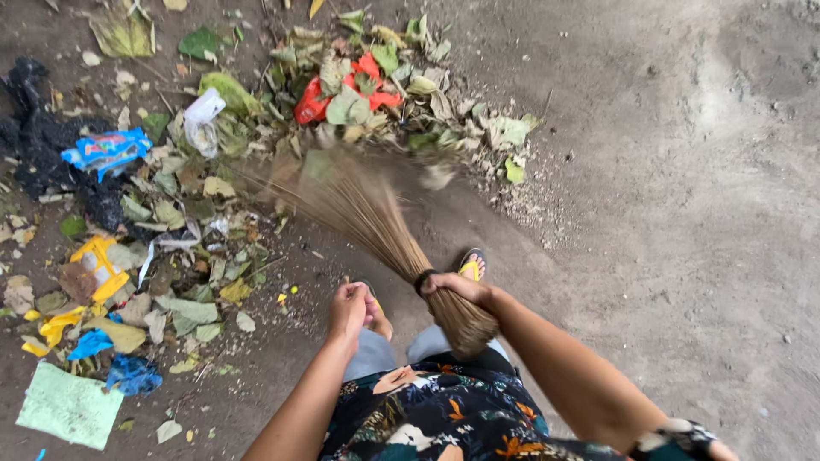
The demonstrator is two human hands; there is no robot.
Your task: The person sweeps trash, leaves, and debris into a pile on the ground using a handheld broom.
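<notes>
Dirt ground (pixel 683 171): bare, grey-brown, packed earth, filling everything right of the broom; outdoors, no walls in view.

Litter heap (pixel 256 154): dry and green leaves mixed with rubbish, spread in a band ahead and to the left of the broom's bristle end.

Bundle broom (pixel 376 226): stiff brown fibres bound by a dark band near the grip. Its long axis runs from the stub end just before the person's lap, away and leftward, to the fanned bristles, which are blurred and lie at the near edge of the heap.

Person: patterned dark garment, grey trousers, a yellow-strapped sandal (pixel 471 265) just right of the broom's bound neck.

Right hand (pixel 457 288): clamped around the broom at the dark band; the nearer hand to the broom.

Left hand (pixel 352 307): just left of the broom's grip, fingers curled closed; whether it holds anything cannot be told. The two hands are near but apart.

Smaller items, all left of the broom: black plastic (pixel 38 137); pale green sheet (pixel 68 405); blue wrapper (pixel 107 149); red wrapper (pixel 312 102) ahead of the bristles; yellow wrapper (pixel 96 260); white crumpled bag (pixel 203 119).
</notes>
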